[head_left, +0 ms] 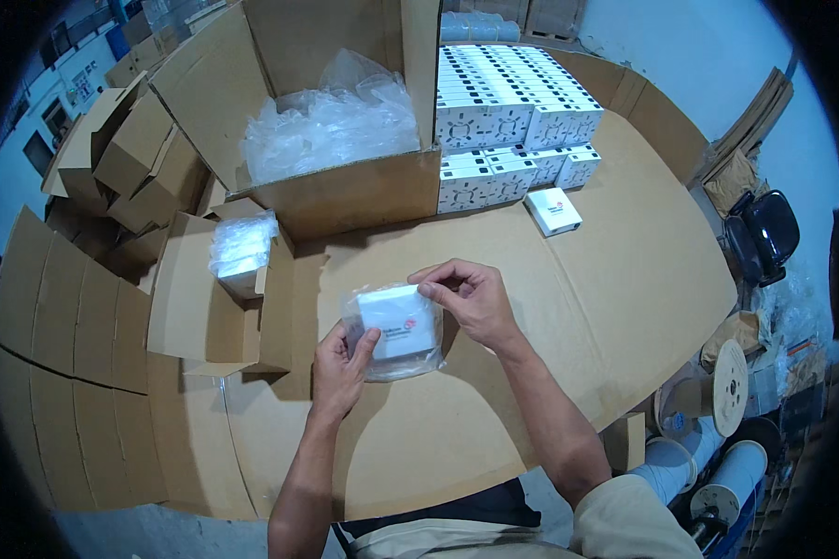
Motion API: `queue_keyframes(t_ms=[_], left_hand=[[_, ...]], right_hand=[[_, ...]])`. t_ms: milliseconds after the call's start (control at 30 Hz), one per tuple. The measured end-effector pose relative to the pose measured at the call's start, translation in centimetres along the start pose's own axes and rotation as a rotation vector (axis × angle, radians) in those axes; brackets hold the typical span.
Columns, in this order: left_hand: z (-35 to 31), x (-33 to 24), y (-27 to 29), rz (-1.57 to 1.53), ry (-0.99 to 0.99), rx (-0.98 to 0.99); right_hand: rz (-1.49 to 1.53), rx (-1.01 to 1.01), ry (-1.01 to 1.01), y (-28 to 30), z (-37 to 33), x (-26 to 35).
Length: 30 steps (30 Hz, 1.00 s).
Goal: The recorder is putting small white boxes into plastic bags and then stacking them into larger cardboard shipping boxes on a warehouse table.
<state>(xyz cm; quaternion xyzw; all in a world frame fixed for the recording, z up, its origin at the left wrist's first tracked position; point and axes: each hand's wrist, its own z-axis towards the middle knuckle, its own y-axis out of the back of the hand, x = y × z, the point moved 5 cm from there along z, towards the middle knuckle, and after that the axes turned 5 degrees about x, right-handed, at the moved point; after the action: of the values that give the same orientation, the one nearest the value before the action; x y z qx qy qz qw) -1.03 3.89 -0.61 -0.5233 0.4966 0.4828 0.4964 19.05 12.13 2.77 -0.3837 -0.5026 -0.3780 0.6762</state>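
A flat white box [403, 325] sits in a clear plastic bag [408, 369] held above the table in front of me. My left hand [342, 365] is closed on the bagged box at its lower left, thumb on the front and fingers behind. At the upper right corner my right hand [473, 300] pinches with thumb and fingers. Whether this pinch takes the bag's edge along with the box, I cannot tell. Another loose white box [552, 212] lies on the table farther back on the right.
An open carton [182, 289] at left holds bagged white boxes [243, 252]. Behind it, a large open carton [354, 197] contains clear plastic bags [331, 130]. Stacked white boxes [485, 125] stand at the back. Cardboard [587, 307] covers the table; wound rolls [729, 475] stand at lower right.
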Motion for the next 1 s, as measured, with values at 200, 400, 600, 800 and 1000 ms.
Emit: queue_keyframes(t_ms=[200,400,600,800,1000], left_hand=[[0.7,0.3,-0.4,-0.020,-0.004,-0.026],[2.4,1.0,-0.2,-0.130,-0.078,-0.136],[2.9,1.3,0.0,-0.169,0.008,-0.178],[2.8,1.1,0.5,-0.237,-0.019,-0.182],[2.1,-0.9,0.8,-0.224,-0.137,-0.106]], right_hand=[[-0.126,0.018,-0.020,-0.3,0.0,-0.4],[0.140,-0.156,0.019,-0.9,-0.3,0.7],[-0.053,-0.052,-0.260,0.0,-1.1,-1.6],[-0.097,-0.126,-0.164,0.1,-1.0,-1.3],[-0.005,-0.148,-0.056,-0.1,-1.2,-0.5]])
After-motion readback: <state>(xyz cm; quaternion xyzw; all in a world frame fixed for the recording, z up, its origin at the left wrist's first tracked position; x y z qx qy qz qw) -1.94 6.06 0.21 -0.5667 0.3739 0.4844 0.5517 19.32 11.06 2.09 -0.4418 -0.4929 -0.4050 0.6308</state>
